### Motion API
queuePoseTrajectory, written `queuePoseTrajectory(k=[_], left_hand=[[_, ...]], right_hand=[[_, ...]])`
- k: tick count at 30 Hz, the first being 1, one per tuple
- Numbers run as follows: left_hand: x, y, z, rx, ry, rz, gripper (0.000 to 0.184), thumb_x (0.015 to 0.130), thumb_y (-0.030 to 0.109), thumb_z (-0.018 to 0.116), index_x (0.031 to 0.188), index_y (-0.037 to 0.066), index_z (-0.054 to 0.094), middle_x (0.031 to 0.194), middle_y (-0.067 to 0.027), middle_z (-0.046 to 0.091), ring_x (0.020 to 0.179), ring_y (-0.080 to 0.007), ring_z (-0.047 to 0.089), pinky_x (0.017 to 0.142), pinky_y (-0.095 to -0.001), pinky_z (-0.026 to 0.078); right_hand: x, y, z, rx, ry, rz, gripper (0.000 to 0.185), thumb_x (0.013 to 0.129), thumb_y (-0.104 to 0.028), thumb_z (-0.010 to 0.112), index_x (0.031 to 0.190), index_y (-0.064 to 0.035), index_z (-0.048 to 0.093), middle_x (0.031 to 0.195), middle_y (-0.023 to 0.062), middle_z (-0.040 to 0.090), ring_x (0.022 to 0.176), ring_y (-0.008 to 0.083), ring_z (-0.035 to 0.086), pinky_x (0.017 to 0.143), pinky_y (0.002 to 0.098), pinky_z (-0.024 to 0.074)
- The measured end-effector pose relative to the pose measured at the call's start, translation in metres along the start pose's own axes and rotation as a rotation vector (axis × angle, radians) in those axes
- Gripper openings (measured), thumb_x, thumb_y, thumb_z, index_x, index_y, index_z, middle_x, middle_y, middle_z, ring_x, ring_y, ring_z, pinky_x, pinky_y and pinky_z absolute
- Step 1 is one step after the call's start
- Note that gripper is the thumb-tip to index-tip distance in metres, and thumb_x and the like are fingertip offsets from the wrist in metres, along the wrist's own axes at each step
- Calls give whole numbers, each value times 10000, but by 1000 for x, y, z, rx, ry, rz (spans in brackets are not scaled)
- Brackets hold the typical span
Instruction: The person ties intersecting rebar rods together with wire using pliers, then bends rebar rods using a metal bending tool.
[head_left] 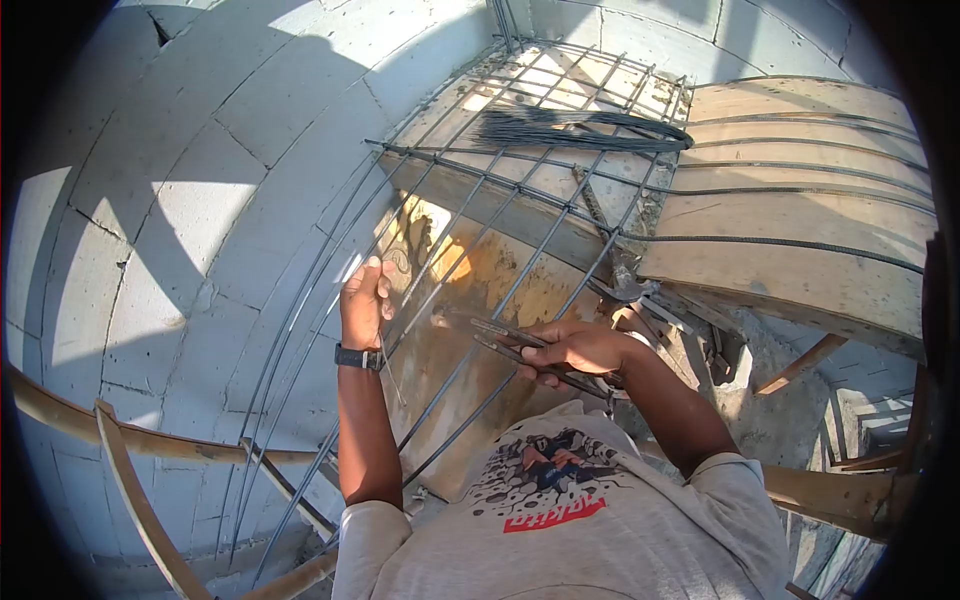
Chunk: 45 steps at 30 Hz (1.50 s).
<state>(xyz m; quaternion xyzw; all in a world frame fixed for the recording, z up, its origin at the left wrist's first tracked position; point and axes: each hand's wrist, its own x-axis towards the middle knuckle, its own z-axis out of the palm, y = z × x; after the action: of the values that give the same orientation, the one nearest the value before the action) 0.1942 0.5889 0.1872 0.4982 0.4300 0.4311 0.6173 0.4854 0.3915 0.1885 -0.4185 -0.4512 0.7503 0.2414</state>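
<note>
My left hand [366, 305], with a dark band on its wrist, is closed in a pinch on a thin piece of tie wire [393, 372]. One end of the wire hangs below the hand; a small curl shows by the fingertips. My right hand [572, 352] is wrapped around dark metal pincers [497, 335], whose two slim arms point left and stand slightly apart. Both hands are over the near bars of a rebar grid [519, 188]. On the grid's far part lies a bundle of dark tie wire [580, 131], bent into a loop at its right end.
A hammer [612, 240] lies beneath the bars. At the right, rebar runs over curved wooden formwork [790, 215]. A pale block wall [220, 220] rises at the left, with long bars beside it. Wooden strips [140, 495] cross the lower left. Debris sits below the formwork.
</note>
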Motion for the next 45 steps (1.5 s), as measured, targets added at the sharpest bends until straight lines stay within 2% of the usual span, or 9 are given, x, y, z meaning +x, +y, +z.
queuePoseTrajectory(k=[2, 5, 13, 17, 26, 32, 35, 36, 45], left_hand=[[-21, 16, 14, -165, -145, 6, 400, 1075, 274, 616, 1325, -39, 619, 658, 50, 530, 433, -22, 392, 395, -202, 363], [-44, 32, 31, -209, -137, -28, 466, 1047, 286, 658, 1345, -69, 614, 661, 48, 530, 443, -22, 380, 409, -200, 360], [-63, 0, 45, -379, 3, 34, 245, 1037, 250, 661, 1171, 45, 671, 768, 32, 588, 540, -45, 457, 492, -221, 402], [-67, -2, 60, -464, -8, -15, 246, 1046, 244, 639, 1172, 35, 660, 824, 28, 594, 549, -35, 451, 474, -198, 408], [-75, 10, 46, -631, -182, -181, 253, 1067, 250, 600, 1142, 12, 641, 755, 51, 535, 531, -23, 418, 415, -176, 320], [-83, 33, 31, -237, -25, -57, 231, 992, 267, 756, 908, 59, 697, 614, 93, 432, 507, -7, 337, 440, -198, 256], [-85, 38, 13, 106, -24, 240, 230, 978, 247, 774, 856, 66, 701, 637, 95, 469, 529, -11, 334, 475, -217, 267], [-84, 40, 2, 191, -21, 222, 186, 948, 121, 794, 811, 63, 683, 733, 75, 601, 670, -27, 458, 631, -237, 389], [-92, 84, -22, 621, -270, 295, 223, 928, 181, 815, 835, 5, 715, 721, 28, 635, 697, -46, 524, 645, -249, 437]], right_hand=[[-8, -13, 20, -441, 307, -202, 617, 1033, -375, 625, 1529, -39, 479, 1201, 175, 658, 1090, 286, 661, 914, 439, 526], [19, -8, 22, -1015, 742, -279, 620, 991, -336, 686, 1486, -12, 501, 1040, 177, 612, 905, 356, 642, 839, 476, 508], [64, -1, 40, -1185, 1131, -666, 738, 886, -382, 788, 1439, 40, 540, 1180, 249, 606, 1161, 434, 567, 998, 489, 453], [80, -23, 51, -448, 845, -764, 568, 923, -262, 781, 1388, -7, 577, 1163, 186, 642, 1055, 359, 648, 896, 445, 525], [91, -41, 27, -885, 932, -999, 264, 888, -72, 808, 1137, -20, 737, 1178, 126, 635, 937, 258, 678, 799, 356, 564], [89, -53, 18, -1093, 960, -1315, 183, 872, -186, 811, 1003, -86, 731, 921, 70, 669, 864, 301, 671, 753, 415, 562], [75, -51, 18, -977, 833, -1024, 173, 903, -220, 792, 953, -74, 714, 871, 80, 670, 794, 318, 650, 691, 418, 526], [72, -53, 17, -936, 745, -949, 188, 920, -222, 786, 942, -51, 710, 847, 80, 659, 758, 280, 623, 674, 400, 501], [60, -83, 1, -514, 135, -365, 308, 1005, -308, 741, 904, -17, 727, 707, -40, 560, 687, 45, 465, 610, 283, 383]])
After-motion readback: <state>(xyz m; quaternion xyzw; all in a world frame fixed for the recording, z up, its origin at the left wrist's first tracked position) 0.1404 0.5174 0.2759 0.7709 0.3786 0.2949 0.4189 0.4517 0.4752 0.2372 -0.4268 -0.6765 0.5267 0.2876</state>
